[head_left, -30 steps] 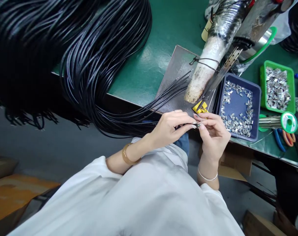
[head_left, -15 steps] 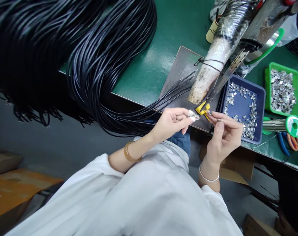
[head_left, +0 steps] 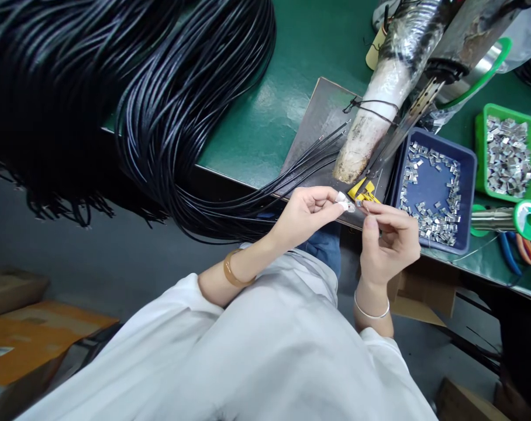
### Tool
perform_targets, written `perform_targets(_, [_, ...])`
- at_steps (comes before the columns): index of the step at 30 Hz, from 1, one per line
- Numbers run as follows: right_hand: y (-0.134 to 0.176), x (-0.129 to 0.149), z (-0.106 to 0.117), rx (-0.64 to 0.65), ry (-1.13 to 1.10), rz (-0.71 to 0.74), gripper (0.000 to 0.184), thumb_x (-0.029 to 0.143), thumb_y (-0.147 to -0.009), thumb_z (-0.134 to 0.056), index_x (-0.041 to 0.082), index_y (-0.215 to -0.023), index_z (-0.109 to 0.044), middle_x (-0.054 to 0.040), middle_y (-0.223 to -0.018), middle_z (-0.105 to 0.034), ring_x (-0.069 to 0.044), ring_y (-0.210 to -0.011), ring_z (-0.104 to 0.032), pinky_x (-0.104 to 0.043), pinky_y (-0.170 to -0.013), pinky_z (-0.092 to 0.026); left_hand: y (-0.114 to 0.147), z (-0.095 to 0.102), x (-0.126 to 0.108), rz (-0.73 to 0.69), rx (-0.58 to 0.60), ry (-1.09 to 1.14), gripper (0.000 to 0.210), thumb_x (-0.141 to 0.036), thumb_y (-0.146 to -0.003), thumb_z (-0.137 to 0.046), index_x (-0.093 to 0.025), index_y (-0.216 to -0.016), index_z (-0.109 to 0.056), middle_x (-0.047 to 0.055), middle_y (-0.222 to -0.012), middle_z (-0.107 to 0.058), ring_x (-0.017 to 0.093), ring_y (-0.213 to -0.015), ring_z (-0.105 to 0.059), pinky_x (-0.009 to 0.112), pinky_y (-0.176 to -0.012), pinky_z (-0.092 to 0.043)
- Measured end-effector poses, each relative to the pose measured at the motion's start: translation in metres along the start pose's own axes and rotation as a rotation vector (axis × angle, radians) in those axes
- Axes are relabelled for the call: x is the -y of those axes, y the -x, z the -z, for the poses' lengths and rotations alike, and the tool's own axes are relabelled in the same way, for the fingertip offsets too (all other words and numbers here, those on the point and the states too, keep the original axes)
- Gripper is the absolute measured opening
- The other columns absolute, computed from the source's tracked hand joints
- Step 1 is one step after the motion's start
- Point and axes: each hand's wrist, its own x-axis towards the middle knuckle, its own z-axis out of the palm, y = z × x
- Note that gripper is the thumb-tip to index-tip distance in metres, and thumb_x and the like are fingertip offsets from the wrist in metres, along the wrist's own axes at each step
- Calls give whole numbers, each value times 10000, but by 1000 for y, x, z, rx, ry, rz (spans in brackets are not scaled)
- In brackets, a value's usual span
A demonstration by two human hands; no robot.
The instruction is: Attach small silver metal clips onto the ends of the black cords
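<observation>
White coverings wrap the fingertips of the left hand [head_left: 307,215], whose grip is pinched together on a small metal piece [head_left: 350,206], held just off the front edge of the grey board [head_left: 320,105]. Half a second ago the right hand [head_left: 388,237] was farther off to the right; now its fingertips have come in just beside the metal piece. Its thumb and forefinger are near each other, but I cannot tell whether anything is between them. One second ago both hands met over something dark and thin, which no longer shows there. The cables and trays lie much as before.

Black cables [head_left: 195,111] cover the left of the green tabletop [head_left: 248,126], with several thin ends reaching onto the board. Over it slants a stained white tube [head_left: 371,120] tied with dark string, a metal arm [head_left: 423,102] next to it; together they hide part of the board. Just beyond the fingertips sit yellow pieces [head_left: 369,190]. The right hand overlaps the near left corner of the blue tray [head_left: 467,204], where small metal parts are scattered; the green tray [head_left: 480,155] holds a fuller heap. A spool [head_left: 529,220] and tool handles [head_left: 510,255] lie farther right.
</observation>
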Motion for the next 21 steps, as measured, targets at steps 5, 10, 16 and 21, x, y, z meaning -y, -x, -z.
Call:
perform_targets(5, [-1, -1, 1, 71, 158, 135, 162, 100, -807, -715, 228, -870, -637, -8, -972, -760, -170, -878, -740, -341, -802, -615, -1, 1, 2, -21, -4, -25, 173, -269, -785, -739, -125, -724, -665, -44, -604, -568, 35, -529, -470, 173, -576, -437])
perform_targets(10, [-1, -3, 2, 71, 251, 233, 197, 100, -797, -721, 248, -890, -629, 5, -1005, -770, -168, -871, -748, -324, -790, -616, -2, -1, 4, -24, -44, -79, 196, -303, -766, -746, -122, -736, -675, -4, -686, -648, 65, -609, -556, 181, -607, -469])
perform_targets(16, [-1, -6, 2, 58, 275, 264, 206, 90, -798, -716, 245, -892, -617, 0, -987, -774, -163, -851, -750, -316, -776, -621, -5, -2, 3, -39, -51, -103, 237, -342, -762, -756, -119, -734, -680, -1, -667, -640, 71, -609, -551, 180, -591, -464])
perform_targets(21, [-2, -7, 0, 36, 260, 279, 212, 77, -792, -720, 235, -891, -621, -5, -985, -770, -157, -855, -747, -308, -772, -624, -6, -3, 4, -35, -55, -95, 172, -279, -761, -732, -114, -752, -688, 13, -707, -672, 80, -635, -580, 187, -622, -488])
